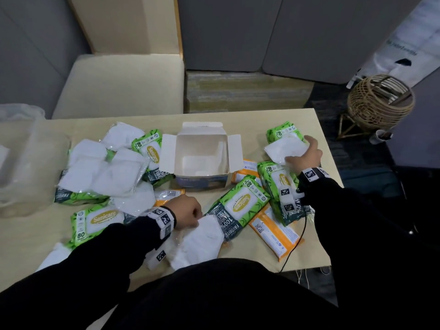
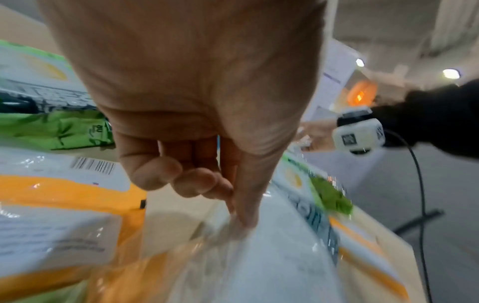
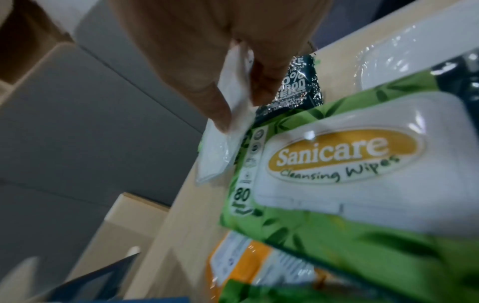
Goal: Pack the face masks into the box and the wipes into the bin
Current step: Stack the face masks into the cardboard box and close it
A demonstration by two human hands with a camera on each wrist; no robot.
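A person in black sleeves leans over a pale wooden table (image 1: pixel 281 120) scattered with wrapped white face masks and packs of wipes. An open cardboard box (image 1: pixel 202 154) stands at the middle of the table, its flaps spread out, with a little white showing at its bottom. A clear plastic bin (image 1: pixel 28 163) sits at the far left edge.

The left hand (image 1: pixel 188 211) is near the front, just before the box. Its fingers are curled, and thumb and fingers pinch the top edge of a wrapped face mask (image 1: pixel 197 241), which lies directly under and nearer than the hand, against a green wipes pack (image 1: pixel 238 206) on its right.

The right hand (image 1: pixel 304 153) reaches to the far right side of the table. Its fingers and thumb grip the right edge of a second wrapped mask (image 1: pixel 283 147), which extends left from the hand and lies on top of a green pack (image 1: pixel 282 131). Another green Sanicare pack (image 3: pixel 337 168) lies just nearer than this hand, over orange packs (image 1: pixel 273 232).

More masks (image 1: pixel 104 167) are heaped on green packs at the left, between the bin and the box.
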